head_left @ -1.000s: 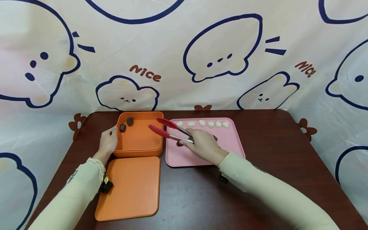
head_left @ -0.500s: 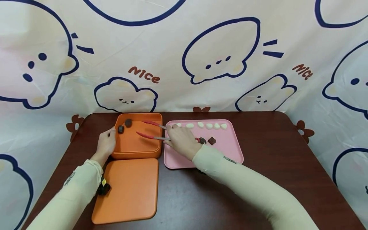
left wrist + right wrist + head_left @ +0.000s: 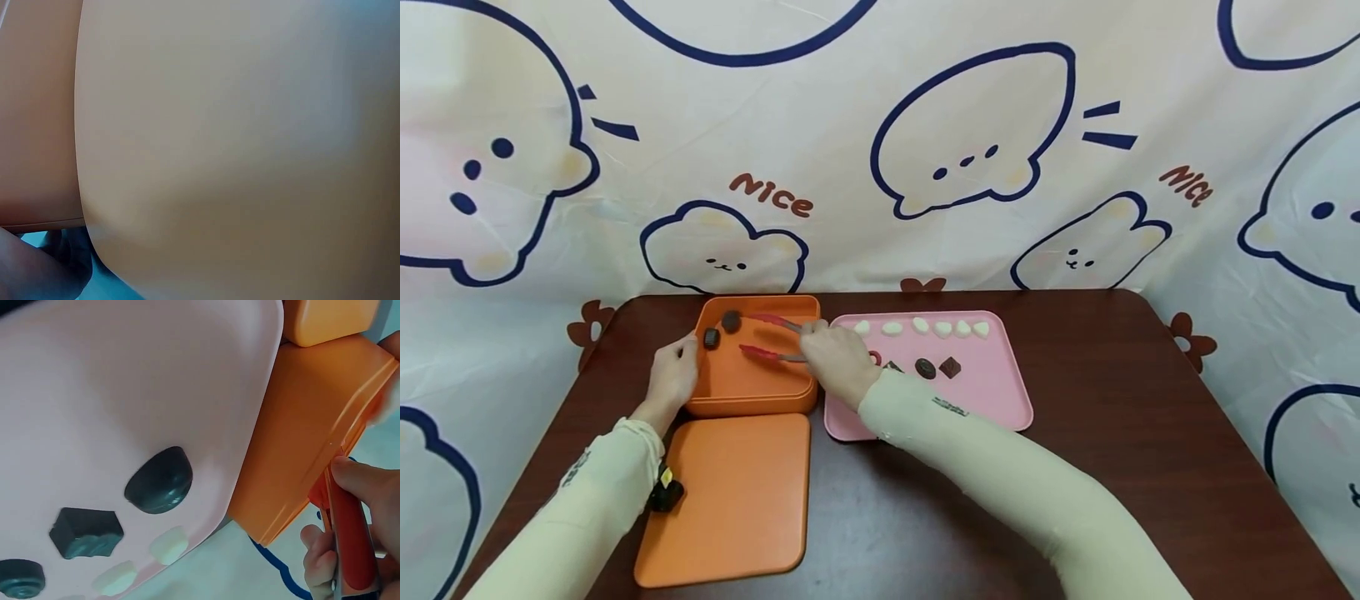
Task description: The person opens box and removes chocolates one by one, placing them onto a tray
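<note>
My right hand (image 3: 838, 358) holds red-tipped tongs (image 3: 762, 353) over the orange box (image 3: 752, 407). The tong arms are spread, with nothing visible between the tips. The far tip is close beside a round dark chocolate (image 3: 731, 322); a ridged dark chocolate (image 3: 711, 337) lies nearer the box's left wall. Thumb and curled fingers of that hand show on the red tong handle (image 3: 353, 531) in the right wrist view. My left hand (image 3: 673, 375) grips the box's left side, its fingers partly hidden; in the left wrist view only part of the left hand (image 3: 37, 269) shows.
Right of the box is a pink tray (image 3: 992, 408) with several white chocolates (image 3: 943, 330) along its back and dark ones, including a square chocolate (image 3: 951, 367), in its middle. An orange lid (image 3: 730, 500) lies in front of the box. A patterned cloth (image 3: 850, 125) hangs behind.
My right hand has moved left from over the pink tray, bringing the tongs further over the box. Dark chocolates it covered on the tray now show. My left hand stays on the box.
</note>
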The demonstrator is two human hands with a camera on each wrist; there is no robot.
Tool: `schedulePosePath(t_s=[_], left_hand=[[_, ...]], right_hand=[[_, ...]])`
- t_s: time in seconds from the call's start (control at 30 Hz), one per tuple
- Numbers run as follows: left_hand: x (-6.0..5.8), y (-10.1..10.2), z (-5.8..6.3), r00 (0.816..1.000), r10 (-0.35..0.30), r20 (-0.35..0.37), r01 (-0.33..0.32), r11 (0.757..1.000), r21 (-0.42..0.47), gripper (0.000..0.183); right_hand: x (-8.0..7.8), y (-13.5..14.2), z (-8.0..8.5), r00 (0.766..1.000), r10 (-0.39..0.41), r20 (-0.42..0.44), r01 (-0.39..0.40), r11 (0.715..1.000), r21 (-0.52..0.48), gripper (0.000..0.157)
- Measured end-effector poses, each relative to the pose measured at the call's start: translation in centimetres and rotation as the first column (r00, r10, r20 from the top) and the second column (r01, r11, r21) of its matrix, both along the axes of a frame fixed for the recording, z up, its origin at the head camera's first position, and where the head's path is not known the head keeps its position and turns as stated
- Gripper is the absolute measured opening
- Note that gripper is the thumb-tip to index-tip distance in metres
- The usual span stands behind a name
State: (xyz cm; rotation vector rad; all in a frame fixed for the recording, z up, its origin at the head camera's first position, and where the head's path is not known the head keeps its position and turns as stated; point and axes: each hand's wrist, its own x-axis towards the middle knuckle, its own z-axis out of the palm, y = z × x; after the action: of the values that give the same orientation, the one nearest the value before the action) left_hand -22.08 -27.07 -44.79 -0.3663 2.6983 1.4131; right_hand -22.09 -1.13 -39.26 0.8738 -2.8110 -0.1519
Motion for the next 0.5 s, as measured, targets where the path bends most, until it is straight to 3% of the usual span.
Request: schedulePosePath(t_s=[0.17,0.5], left_hand=[[0.0,-0.1,0.2,1.0,0.005,-0.006,-0.005,1.0,0.006,0.06],[-0.2,0.1,-0.1,1.0,0.005,0.006,-0.005,1.0,0.007,0.06]], right_hand=[[-0.5,-1.6,-0.1,0.997,0.014,-0.073,-0.009,0.998,0.066,0.025],[-0.6,-3.5,-0.9,0.986,-0.033,-0.163,0.053,0.991,0.124,0.029]])
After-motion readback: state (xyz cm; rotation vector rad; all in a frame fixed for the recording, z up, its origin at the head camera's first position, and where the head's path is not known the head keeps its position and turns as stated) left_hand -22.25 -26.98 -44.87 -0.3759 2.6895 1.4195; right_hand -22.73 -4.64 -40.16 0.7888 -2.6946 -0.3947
